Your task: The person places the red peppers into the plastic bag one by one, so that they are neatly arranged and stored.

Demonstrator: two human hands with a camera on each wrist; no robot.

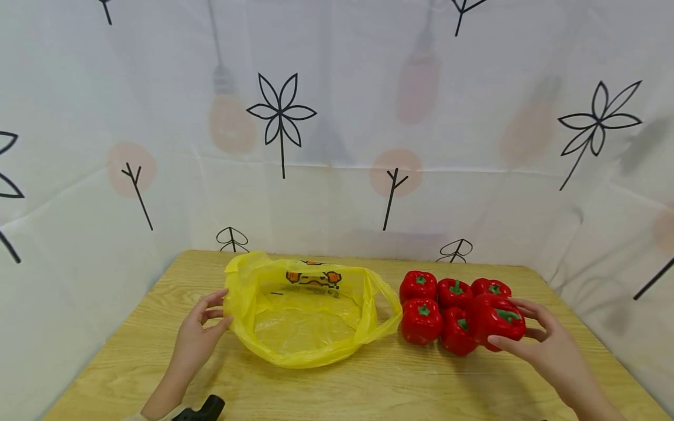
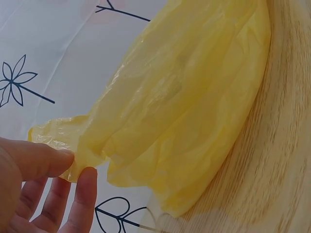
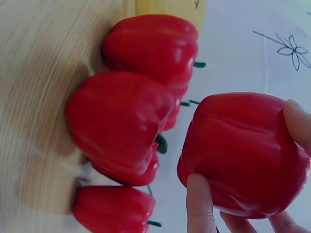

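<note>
A yellow plastic bag (image 1: 295, 356) lies on the table with its mouth spread wide and facing up toward the head camera. At its left side my left hand (image 1: 197, 333) pinches the rim between thumb and fingers, as the left wrist view shows on the bag's edge (image 2: 87, 150). My right hand (image 1: 558, 354) grips a red bell pepper (image 1: 492, 318) by its sides, thumb opposite fingers. That pepper is tilted, its green stem turned right, and looks raised over the group. Several other red bell peppers (image 1: 421, 321) stand close together right of the bag, stems up.
The wooden table (image 1: 368, 386) runs back to a white cloth (image 1: 337, 204) printed with plants, which also hangs along both sides. A handle loop of the bag (image 1: 391, 321) reaches right, close to the nearest peppers. A dark strap (image 1: 202, 409) sits on the left wrist.
</note>
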